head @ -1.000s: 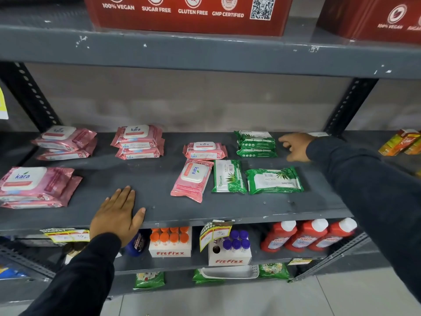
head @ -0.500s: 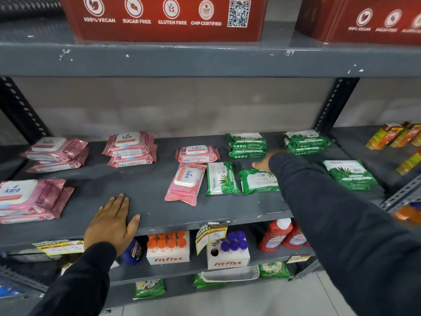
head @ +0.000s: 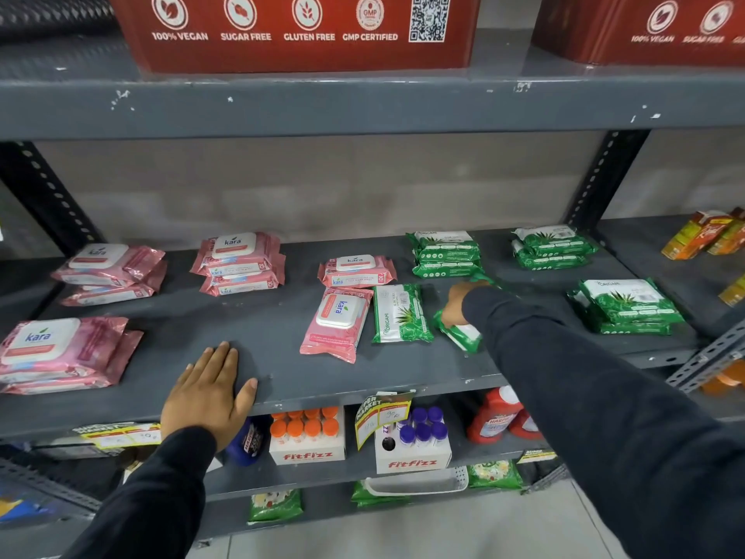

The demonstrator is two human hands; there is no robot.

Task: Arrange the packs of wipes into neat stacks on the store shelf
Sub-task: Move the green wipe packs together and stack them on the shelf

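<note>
Pink and green packs of wipes lie on the grey shelf (head: 258,328). My right hand (head: 457,302) grips a green pack (head: 461,336) and tilts it up off the shelf near the middle. Next to it a second green pack (head: 399,314) and a pink pack (head: 336,324) lie flat as singles. A lone pink pack (head: 356,270) sits behind them. Pink stacks (head: 60,353) (head: 111,272) (head: 240,262) sit to the left. Green stacks (head: 445,254) (head: 554,246) (head: 627,306) sit at the back and right. My left hand (head: 209,391) rests flat on the shelf's front edge.
Red cartons (head: 298,30) fill the shelf above. Below are white bottle boxes (head: 308,437) (head: 413,445), red bottles (head: 500,415) and hanging price tags (head: 381,413). Orange cartons (head: 707,234) stand in the bay to the right. A black perforated upright (head: 604,179) divides the bays.
My right hand came back from the rear right of the shelf to the middle, closed on a flat green pack and tipped it up. The view shifted right. My left hand stayed put.
</note>
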